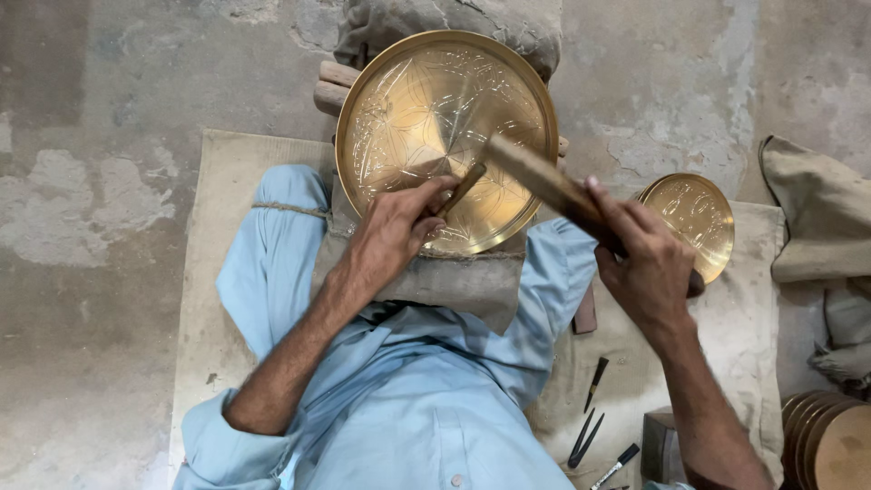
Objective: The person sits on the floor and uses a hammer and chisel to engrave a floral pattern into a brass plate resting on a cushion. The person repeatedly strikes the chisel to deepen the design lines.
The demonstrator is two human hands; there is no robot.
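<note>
Fingers (pixel 426 201) of our left hand (pixel 392 238) pinched together on a thin chisel (pixel 464 189), its tip on the face of the big brass plate (pixel 445 136). Right hand (pixel 646 263) wrapped tight round a wooden hammer (pixel 544 181), whose handle end sits raised above the plate's right side; the head is hidden behind our palm.

Big plate lies tilted on our lap over a cloth pad (pixel 454 281), backed by wooden sticks (pixel 334 83) and a sack (pixel 454 23). Nothing inside it but engraved line work, too fine to read.

Smaller brass plate (pixel 699 218) lies flat on the mat (pixel 744 336), partly covered by our right hand. Stack of brass plates (pixel 830 440) bottom right, cut off by the frame edge; we can't count them. Loose dark punches (pixel 594 422) on the mat by our right forearm. Small block (pixel 660 445) beside them, partly hidden.
</note>
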